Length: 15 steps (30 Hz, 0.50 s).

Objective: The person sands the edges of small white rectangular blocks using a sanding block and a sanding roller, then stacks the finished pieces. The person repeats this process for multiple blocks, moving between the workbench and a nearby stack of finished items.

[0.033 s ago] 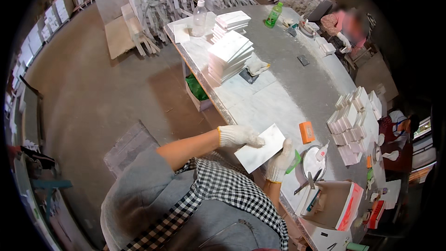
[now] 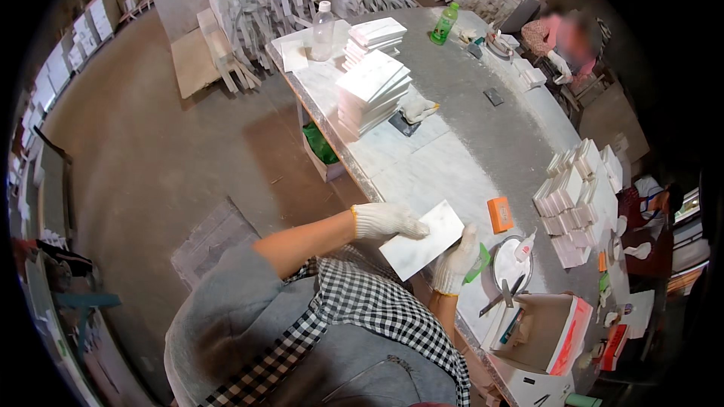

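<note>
A white rectangular marble tile (image 2: 424,240) is held tilted at the table's near edge, in front of my checked apron. My left hand (image 2: 388,221), in a white knitted glove, grips its left side with the thumb lying on the face. At the opposite edge is my gloved right hand (image 2: 455,265), closed on the tile, its fingertips partly hidden. Just beyond the right hand a flat green piece (image 2: 477,264) shows; I cannot tell whether that hand touches it. An orange box (image 2: 500,215) lies nearby, beside a round dish (image 2: 499,265) with a white bottle (image 2: 525,247) and metal blades (image 2: 501,295) on it.
Stacked tiles (image 2: 371,90) stand farther along the table, with a clear bottle (image 2: 322,34) and a green bottle (image 2: 444,24) behind. More tile stacks (image 2: 569,207) are on the right. An open carton (image 2: 547,332) sits at the near right. Another person (image 2: 562,49) works across the table.
</note>
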{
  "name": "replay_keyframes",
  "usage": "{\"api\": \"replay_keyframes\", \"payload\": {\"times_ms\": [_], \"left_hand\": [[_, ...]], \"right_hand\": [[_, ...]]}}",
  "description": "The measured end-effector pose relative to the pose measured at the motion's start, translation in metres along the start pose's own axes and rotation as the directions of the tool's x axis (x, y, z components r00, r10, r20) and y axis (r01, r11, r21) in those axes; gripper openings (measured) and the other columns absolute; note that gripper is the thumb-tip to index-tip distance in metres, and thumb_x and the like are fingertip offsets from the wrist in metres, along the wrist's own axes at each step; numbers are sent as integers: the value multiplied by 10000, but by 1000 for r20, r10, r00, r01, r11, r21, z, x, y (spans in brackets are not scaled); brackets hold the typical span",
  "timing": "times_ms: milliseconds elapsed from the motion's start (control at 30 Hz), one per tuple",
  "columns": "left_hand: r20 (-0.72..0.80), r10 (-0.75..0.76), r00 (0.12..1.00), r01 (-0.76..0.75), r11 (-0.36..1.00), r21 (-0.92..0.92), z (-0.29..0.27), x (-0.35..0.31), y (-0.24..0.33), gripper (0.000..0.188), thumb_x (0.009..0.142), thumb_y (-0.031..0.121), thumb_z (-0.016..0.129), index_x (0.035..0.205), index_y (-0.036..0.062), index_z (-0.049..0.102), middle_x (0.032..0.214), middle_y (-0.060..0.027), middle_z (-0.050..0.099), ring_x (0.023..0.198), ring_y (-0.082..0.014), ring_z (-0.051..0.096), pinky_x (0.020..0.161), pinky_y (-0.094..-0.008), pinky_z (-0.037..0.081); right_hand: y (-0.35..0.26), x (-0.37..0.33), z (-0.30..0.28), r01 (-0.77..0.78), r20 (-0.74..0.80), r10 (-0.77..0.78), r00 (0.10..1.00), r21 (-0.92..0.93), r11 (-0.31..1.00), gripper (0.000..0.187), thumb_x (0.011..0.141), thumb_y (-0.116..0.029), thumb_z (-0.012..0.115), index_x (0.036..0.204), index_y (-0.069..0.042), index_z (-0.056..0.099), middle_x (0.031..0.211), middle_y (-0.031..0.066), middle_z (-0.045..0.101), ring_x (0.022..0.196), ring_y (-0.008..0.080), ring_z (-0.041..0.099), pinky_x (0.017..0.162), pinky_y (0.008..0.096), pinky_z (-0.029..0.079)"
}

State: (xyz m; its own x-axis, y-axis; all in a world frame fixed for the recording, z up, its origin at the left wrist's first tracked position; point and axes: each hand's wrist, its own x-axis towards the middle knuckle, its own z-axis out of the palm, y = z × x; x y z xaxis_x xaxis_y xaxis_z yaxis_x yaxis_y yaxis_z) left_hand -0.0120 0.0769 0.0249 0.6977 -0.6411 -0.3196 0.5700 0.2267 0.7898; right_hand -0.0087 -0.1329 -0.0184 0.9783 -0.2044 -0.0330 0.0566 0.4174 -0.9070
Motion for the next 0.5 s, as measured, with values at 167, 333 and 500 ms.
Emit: {"api": "replay_keyframes", "payload": {"times_ms": [167,333,500], "left_hand": [[-228,293,929,-191,904,383,-17,-19,28,386,903,211,718,1174,-54,646,1071,-112,701,971,-179,652,899,-327,520],[-450,322,833,-91,882,462,-33,-63,116,313,908,263,705,1032,-24,711,945,-85,726,880,-133,662,828,-296,534],[-622,392,677,18,837,547,-75,-88,196,375,903,306,713,1069,-30,690,985,-80,723,876,-156,677,822,-310,544]], "right_hand": [[-5,10,12,-160,-6,160,987,-36,987,350,1045,-321,503,1110,12,588,830,33,569,672,102,536,617,259,462],[23,6,9,-371,49,376,925,-82,925,352,1041,-279,514,1178,40,576,788,23,574,606,81,498,507,219,409],[27,15,8,-443,227,470,853,-164,882,344,1026,-270,559,1171,42,570,806,24,578,631,90,512,520,232,431]]}}
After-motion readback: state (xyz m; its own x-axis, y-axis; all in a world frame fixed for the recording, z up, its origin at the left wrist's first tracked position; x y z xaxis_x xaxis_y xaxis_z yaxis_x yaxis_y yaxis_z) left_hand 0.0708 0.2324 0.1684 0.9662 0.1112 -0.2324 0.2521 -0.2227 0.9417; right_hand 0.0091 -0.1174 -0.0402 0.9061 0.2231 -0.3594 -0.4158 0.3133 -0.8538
